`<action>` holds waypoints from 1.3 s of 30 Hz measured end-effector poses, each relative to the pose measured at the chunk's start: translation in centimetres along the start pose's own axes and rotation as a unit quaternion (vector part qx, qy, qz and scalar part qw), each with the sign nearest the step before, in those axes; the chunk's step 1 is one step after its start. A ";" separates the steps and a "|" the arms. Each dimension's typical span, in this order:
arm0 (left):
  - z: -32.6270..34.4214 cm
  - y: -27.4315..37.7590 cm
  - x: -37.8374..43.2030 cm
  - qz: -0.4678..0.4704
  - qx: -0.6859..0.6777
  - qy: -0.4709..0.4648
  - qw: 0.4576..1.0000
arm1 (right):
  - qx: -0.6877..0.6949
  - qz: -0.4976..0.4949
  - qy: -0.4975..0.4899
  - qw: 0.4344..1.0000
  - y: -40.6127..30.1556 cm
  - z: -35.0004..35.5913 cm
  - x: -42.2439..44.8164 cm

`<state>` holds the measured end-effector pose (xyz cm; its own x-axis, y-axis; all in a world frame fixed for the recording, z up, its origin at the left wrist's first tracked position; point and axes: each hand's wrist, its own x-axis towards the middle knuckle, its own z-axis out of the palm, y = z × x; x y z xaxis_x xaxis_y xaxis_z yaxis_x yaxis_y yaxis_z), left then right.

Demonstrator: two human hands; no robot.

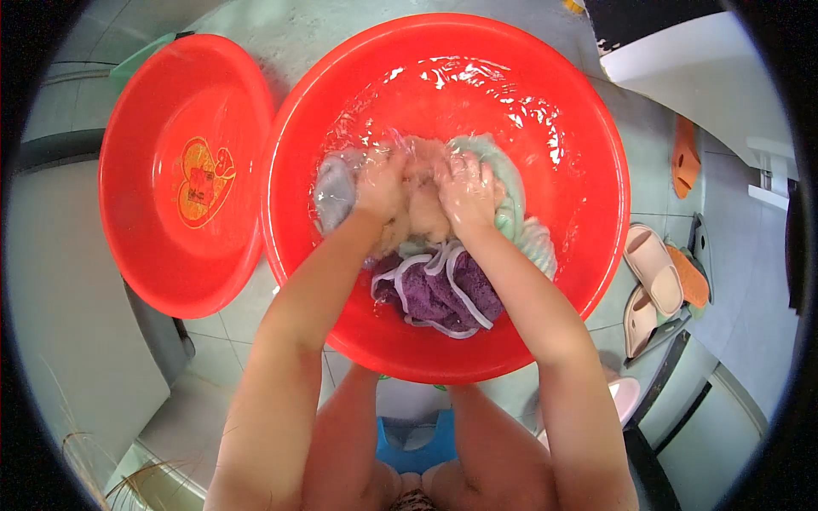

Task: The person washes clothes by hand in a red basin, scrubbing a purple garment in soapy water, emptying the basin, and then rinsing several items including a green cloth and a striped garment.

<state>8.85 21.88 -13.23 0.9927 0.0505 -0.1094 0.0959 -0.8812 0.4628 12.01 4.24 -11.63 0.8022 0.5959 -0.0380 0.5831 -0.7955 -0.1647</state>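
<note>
A large red plastic basin holds water and several wet cloths. My left hand presses into a tan cloth at the middle; water and blur hide its fingertips. My right hand lies flat on the right part of that cloth, fingers somewhat apart. Left of my left hand is a grey cloth. A pale green cloth curves around my right hand, and a striped cloth sits below it. Nearer me, a dark purple cloth with white edging is bunched between my forearms.
A second red basin, with a heart print inside, leans tilted against the large one's left side. Several slippers are piled on the tiled floor at right, near a white fixture. A blue stool shows between my legs.
</note>
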 end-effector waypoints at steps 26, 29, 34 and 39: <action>-4.0 5.7 2.5 0.062 -0.108 0.088 0.988 | 0.736 0.319 0.093 0.590 0.3 -6.1 -0.8; -2.7 2.0 1.8 0.020 -0.213 0.003 0.977 | 0.544 0.281 0.104 0.784 3.2 -4.7 -1.1; -0.4 -0.6 -1.5 0.106 0.024 -0.120 0.987 | 0.205 0.106 -0.053 0.972 -0.6 -4.3 -3.6; 3.3 2.0 -3.4 0.091 0.046 -0.037 0.994 | 0.095 0.170 -0.052 0.979 1.1 -0.4 -6.3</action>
<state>5.42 18.43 -14.81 0.9844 -0.1464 -0.0978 -0.0961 -0.9123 0.3981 7.64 -0.46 -11.15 0.9227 0.3151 -0.2219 0.2414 -0.9214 -0.3045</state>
